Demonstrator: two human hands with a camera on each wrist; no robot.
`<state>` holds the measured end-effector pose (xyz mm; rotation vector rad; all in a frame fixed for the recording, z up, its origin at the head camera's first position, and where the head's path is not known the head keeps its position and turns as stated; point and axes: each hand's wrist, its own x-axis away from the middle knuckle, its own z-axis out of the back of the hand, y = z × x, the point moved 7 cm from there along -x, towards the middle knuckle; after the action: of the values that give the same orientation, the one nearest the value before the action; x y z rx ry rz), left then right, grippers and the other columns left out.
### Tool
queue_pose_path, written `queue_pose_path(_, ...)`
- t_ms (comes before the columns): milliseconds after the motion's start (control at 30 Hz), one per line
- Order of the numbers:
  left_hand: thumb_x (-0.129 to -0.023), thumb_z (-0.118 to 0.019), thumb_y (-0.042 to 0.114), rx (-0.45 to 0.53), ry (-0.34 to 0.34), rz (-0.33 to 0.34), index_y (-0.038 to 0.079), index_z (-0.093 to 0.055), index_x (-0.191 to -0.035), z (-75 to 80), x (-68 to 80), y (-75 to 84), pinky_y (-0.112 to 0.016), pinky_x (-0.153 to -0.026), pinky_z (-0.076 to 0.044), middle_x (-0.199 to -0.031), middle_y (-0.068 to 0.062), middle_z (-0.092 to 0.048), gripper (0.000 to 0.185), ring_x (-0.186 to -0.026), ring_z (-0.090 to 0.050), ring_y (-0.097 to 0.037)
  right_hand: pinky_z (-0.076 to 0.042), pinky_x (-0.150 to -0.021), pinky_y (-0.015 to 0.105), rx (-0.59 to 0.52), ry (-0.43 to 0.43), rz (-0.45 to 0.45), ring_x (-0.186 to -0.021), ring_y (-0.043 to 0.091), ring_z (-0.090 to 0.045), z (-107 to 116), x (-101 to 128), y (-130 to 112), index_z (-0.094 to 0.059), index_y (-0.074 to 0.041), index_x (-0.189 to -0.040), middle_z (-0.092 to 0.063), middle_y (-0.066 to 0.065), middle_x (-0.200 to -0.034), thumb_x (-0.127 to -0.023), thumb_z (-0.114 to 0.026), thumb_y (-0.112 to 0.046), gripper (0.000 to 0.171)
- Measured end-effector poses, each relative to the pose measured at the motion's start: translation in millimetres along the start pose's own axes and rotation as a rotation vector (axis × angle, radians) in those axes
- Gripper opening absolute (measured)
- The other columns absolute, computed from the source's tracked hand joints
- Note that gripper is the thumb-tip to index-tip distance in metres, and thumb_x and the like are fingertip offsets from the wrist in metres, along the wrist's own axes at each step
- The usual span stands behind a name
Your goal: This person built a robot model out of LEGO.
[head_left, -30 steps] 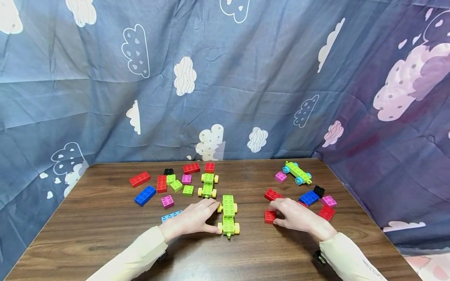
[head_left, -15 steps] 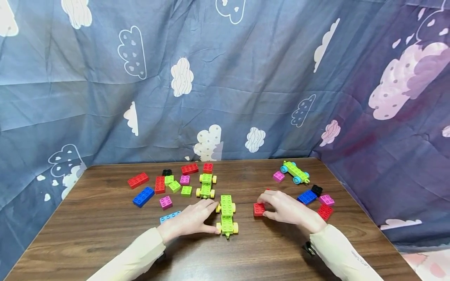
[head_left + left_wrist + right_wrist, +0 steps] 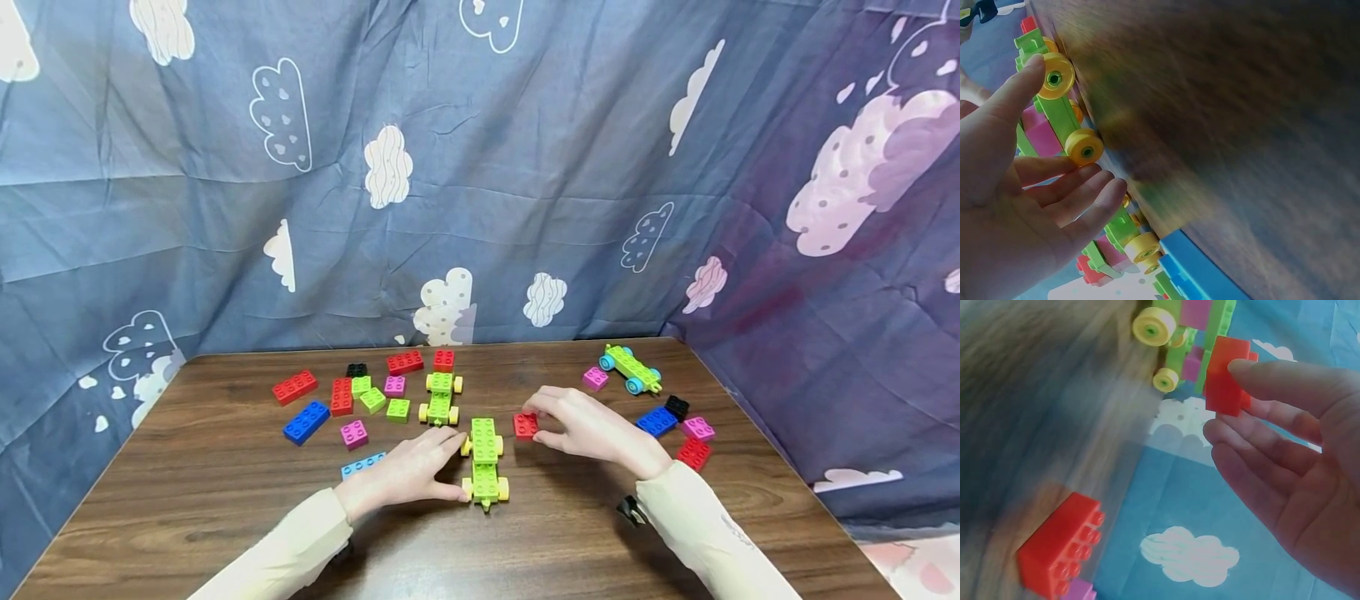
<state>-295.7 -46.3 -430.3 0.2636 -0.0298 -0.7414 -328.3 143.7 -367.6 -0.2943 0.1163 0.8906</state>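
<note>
A green wheeled chassis (image 3: 485, 460) with yellow wheels (image 3: 1055, 75) lies at the middle of the wooden table (image 3: 225, 500). My left hand (image 3: 448, 467) rests against its left side, fingers nearly straight, thumb on one wheel in the left wrist view. My right hand (image 3: 542, 423) pinches a small red brick (image 3: 526, 426) between thumb and fingers, just right of the chassis's far end and a little above the table. In the right wrist view the red brick (image 3: 1225, 381) hangs close to the chassis (image 3: 1175, 337).
A second yellow-wheeled chassis (image 3: 441, 396) and several loose bricks, among them a blue one (image 3: 307, 421), lie back left. At the right are a blue-wheeled chassis (image 3: 632, 369) and more bricks (image 3: 693, 453). Cloud-print cloth (image 3: 480, 208) walls the table's back and sides.
My right hand has lifted the red brick from beside the right pile and carried it left to the chassis. My left hand has stayed against the chassis.
</note>
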Motion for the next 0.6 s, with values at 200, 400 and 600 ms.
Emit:
queue_pose_path(200, -0.087, -0.071, 0.050, 0.002, 0.009, -0.009, -0.004, -0.048, -0.142, 0.6, 0.1, 0.0, -0.047, -0.100, -0.052, -0.143, -0.021, -0.052, 0.080, -0.131, -0.053, -0.031, -0.055, -0.078, 0.025, -0.020, -0.009, -0.016, -0.086, 0.004, -0.061, 1.6, -11.2, -4.7, -0.068, -0.014, -0.110, -0.066, -0.005, -0.101, -0.088, -0.075, -0.020, 0.024)
queue_pose_path(400, -0.087, -0.070, 0.051, -0.004, 0.009, -0.013, -0.004, -0.048, -0.142, 0.0, -0.4, -0.9, -0.047, -0.099, -0.053, -0.143, -0.020, -0.052, 0.081, -0.131, -0.053, -0.030, -0.054, -0.077, 0.025, -0.042, 0.001, 0.002, -0.084, 0.004, -0.059, 0.0, -22.5, -10.9, -0.069, -0.014, -0.108, -0.067, -0.005, -0.099, -0.087, -0.075, -0.020, 0.023)
queue_pose_path(600, -0.087, -0.070, 0.051, -0.005, 0.015, -0.019, -0.004, -0.048, -0.142, -0.1, -0.2, -1.0, -0.046, -0.099, -0.053, -0.142, -0.020, -0.053, 0.080, -0.130, -0.054, -0.029, -0.054, -0.079, 0.026, -0.063, 0.010, 0.039, -0.087, 0.009, -0.063, -4.0, -31.0, -16.4, -0.069, -0.012, -0.108, -0.068, -0.003, -0.099, -0.088, -0.075, -0.020, 0.022)
